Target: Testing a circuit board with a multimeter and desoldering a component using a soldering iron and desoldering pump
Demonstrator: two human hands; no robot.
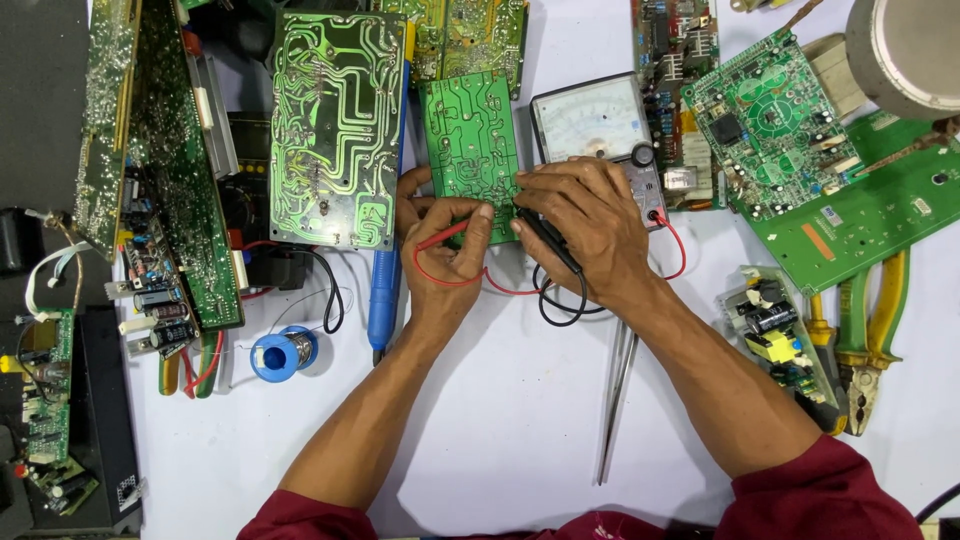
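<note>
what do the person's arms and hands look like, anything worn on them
Both hands, left hand and right hand, are bare: no gloves, and no rings or watch visible. The forearms are uncovered too. Dark red sleeves are pushed up to about the elbows, at the bottom edge of the view.

View: head, single camera. Position: above the white bench point(520, 440), worn by the person. Facing: almost straight down, person's body at the lower frame edge, both forearms entering from below. Range: close, about arm's reach; hands sit near frame centre. Coverage: bench surface edge to edge. Overlap with other views: not applicable, one view only.
</note>
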